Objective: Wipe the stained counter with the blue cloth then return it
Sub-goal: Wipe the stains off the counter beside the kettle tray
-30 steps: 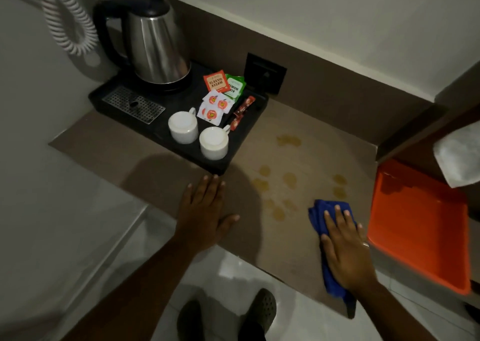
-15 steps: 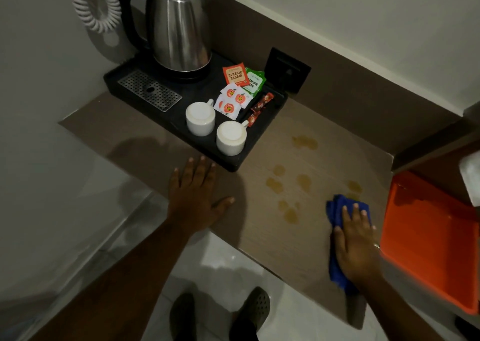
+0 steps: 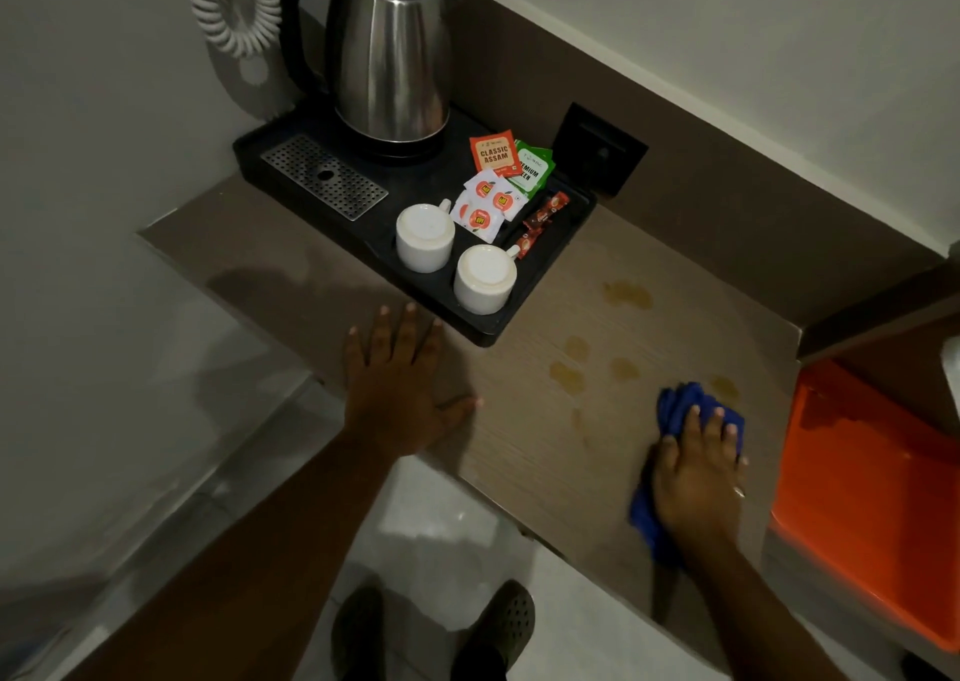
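Observation:
The brown wood-grain counter (image 3: 530,420) carries several yellowish stains (image 3: 567,375) in its middle and one (image 3: 627,295) further back. My right hand (image 3: 696,478) lies flat on the bunched blue cloth (image 3: 675,405), pressing it onto the counter near the right edge, just beside a stain (image 3: 724,387). A corner of the cloth pokes out below my palm. My left hand (image 3: 400,389) rests flat on the counter with fingers spread, in front of the black tray.
A black tray (image 3: 488,332) at the back left holds a steel kettle (image 3: 389,67), two upturned white cups (image 3: 425,236), and tea sachets (image 3: 493,153). An orange tray (image 3: 857,504) sits right of the counter. A coiled white cord (image 3: 228,5) hangs on the wall. My shoes (image 3: 493,623) show below.
My right hand has slid the cloth a little away from me along the right side of the counter, and the stains near it look fainter. The left hand stays planted.

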`<state>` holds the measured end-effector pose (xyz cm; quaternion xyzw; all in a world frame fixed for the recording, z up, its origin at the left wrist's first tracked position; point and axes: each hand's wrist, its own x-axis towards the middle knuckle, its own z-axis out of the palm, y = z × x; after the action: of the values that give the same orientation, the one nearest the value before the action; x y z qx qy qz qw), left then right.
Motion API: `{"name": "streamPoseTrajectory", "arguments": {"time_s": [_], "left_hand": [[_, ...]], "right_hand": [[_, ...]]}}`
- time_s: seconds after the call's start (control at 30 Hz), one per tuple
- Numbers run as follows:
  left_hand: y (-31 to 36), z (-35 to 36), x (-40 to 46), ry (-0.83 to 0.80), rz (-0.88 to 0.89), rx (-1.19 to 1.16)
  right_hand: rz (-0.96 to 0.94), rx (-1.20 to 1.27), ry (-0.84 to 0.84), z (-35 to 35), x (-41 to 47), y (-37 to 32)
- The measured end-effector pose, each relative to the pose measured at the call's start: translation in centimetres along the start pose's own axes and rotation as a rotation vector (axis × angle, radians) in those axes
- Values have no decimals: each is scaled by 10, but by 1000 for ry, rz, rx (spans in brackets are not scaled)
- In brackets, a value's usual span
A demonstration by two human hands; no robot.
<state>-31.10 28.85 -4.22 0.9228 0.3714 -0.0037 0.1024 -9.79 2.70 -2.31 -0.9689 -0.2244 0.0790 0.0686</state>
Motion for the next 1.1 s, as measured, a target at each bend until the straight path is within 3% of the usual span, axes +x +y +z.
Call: {"name": "streamPoseTrajectory", "arguments": {"time_s": [0.07, 0.1, 0.17, 0.27, 0.33, 0.43, 0.57, 0.6, 0.67, 0.73, 0.8, 0.87, 0.93, 1.07, 1.1], "left_hand": [[0, 0, 0, -16, -3, 11], [1, -1, 0, -15, -4, 10], [1, -2, -1, -10, -3, 4], [1, -4, -1, -14, -1, 1], [1, -6, -1, -23, 1, 4], [0, -6, -1, -38, 0, -11], [0, -5, 0, -19, 10, -17], [0, -4, -1, -8, 12, -16], [0, -4, 0, 7, 14, -8], [1, -4, 0, -9, 9, -5], [0, -5, 1, -18, 11, -6], [0, -6, 0, -29, 16, -7], [0, -6, 0, -16, 15, -4], [1, -4, 0, -12, 13, 7], [1, -4, 0, -7, 12, 4]], "right_hand": [[255, 65, 12, 4, 9, -46], [280, 82, -2, 7, 9, -62], [41, 35, -15, 14, -2, -65], [-411, -38, -121, 8, -30, -15], [-478, -57, -125, -2, -27, 26], [-264, -27, -42, -4, -7, 37], [219, 40, 27, 10, 11, -43], [188, 52, 27, 13, 7, -63], [-122, 11, 3, 22, -12, -77], [-450, -24, -109, 17, -36, -60], [-579, -38, -178, 7, -41, -18], [-494, -35, -125, -3, -32, 15], [-285, -2, -58, -5, -14, 18], [283, 45, 0, 1, 25, -64], [332, 63, -15, 4, 30, -87]]}}
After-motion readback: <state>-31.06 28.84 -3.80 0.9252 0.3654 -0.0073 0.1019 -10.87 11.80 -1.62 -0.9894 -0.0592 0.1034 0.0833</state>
